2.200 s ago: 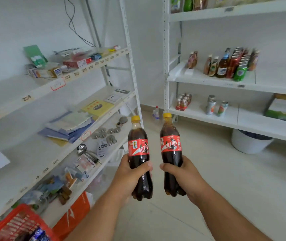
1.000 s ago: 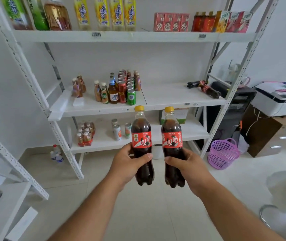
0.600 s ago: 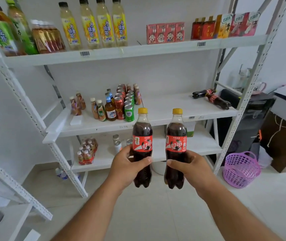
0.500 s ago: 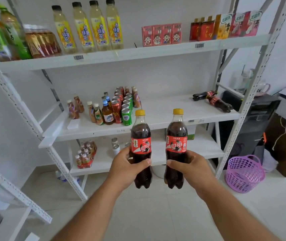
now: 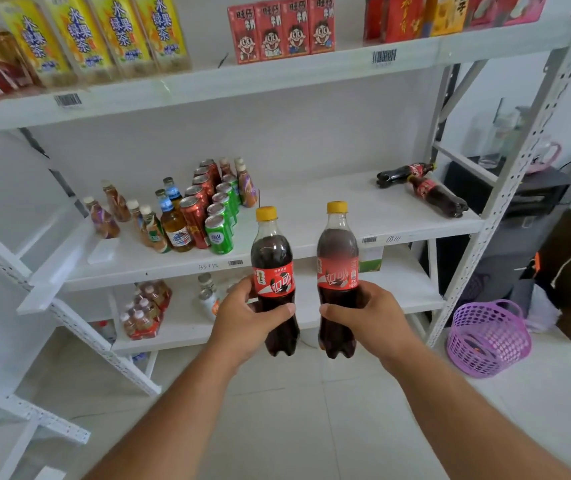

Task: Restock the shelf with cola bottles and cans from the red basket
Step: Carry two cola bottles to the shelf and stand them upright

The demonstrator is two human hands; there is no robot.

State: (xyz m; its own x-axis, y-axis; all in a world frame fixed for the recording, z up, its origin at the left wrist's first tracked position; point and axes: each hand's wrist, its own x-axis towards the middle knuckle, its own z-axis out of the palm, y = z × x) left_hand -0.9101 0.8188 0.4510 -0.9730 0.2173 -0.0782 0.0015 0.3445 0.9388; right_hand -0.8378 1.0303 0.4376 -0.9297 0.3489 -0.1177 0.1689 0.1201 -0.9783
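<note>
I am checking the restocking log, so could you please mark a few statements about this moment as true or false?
1. Each hand holds an upright yellow-capped cola bottle: the left hand holds the left cola bottle and the right hand holds the right cola bottle. True.
2. Two dark cola bottles stand upright at the right end of the white middle shelf. False: they lie on their sides.
3. A purple plastic basket sits on the floor right of the rack. True.
4. The green drink cans are on the top shelf. False: they stand on the middle shelf.
</note>
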